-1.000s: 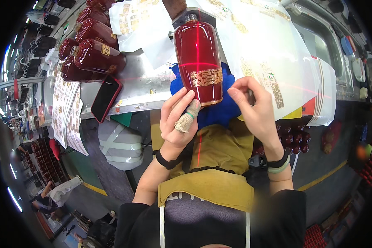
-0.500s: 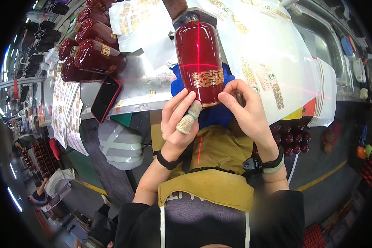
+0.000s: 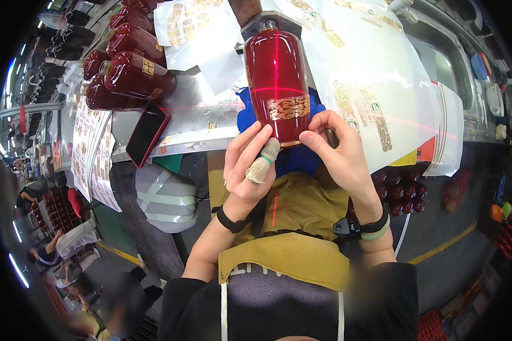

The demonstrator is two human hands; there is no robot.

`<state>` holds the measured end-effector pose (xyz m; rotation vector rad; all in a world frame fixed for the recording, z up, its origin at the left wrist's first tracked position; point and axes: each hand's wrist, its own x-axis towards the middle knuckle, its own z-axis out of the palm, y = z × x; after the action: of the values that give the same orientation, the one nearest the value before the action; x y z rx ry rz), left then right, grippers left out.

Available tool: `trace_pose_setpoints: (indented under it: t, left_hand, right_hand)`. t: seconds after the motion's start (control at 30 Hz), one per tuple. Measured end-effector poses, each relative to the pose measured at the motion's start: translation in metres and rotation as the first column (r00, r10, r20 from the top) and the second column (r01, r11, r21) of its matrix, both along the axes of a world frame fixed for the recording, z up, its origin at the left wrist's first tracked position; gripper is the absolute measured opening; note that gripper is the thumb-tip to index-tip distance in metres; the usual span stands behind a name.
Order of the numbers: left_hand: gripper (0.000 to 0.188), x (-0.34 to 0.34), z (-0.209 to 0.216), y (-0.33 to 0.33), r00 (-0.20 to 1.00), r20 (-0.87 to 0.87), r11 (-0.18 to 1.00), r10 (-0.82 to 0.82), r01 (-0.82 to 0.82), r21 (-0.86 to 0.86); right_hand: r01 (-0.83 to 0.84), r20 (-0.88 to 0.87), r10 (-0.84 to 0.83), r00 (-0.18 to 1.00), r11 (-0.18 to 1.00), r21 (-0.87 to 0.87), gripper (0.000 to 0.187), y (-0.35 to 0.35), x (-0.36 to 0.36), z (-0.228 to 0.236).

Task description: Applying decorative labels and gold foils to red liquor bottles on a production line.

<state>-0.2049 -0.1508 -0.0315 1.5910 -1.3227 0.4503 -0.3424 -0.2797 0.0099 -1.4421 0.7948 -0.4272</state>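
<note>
Holding bottle (image 3: 277, 71) by lower edges, left hand (image 3: 246, 165), right hand (image 3: 344, 156), bare metal table (image 3: 196, 116) leftward

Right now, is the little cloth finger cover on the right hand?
No, the cloth finger cover with its green band is on the left hand.

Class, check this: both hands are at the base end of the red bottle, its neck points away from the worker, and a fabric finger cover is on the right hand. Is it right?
Not quite: the head view shows the fabric finger cover on the left hand, not the right hand. The rest, about the hands' place and the red bottle, stands.
</note>
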Motion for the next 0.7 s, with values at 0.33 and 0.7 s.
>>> trace_pose_setpoints:
  t: [0.33,0.7]
  left_hand:
    - [0.019,-0.001,0.005,-0.001,1.000,0.011,1.000,0.011,-0.011,0.027]
    - [0.049,-0.008,0.003,0.009,0.999,0.022,0.992,0.045,-0.047,0.119]
  right_hand:
    - [-0.037,0.006,0.037,0.999,0.999,0.036,0.024,-0.003,-0.001,0.002]
    - [-0.001,0.012,0.000,1.000,0.997,0.071,0.020,-0.004,-0.008,-0.015]
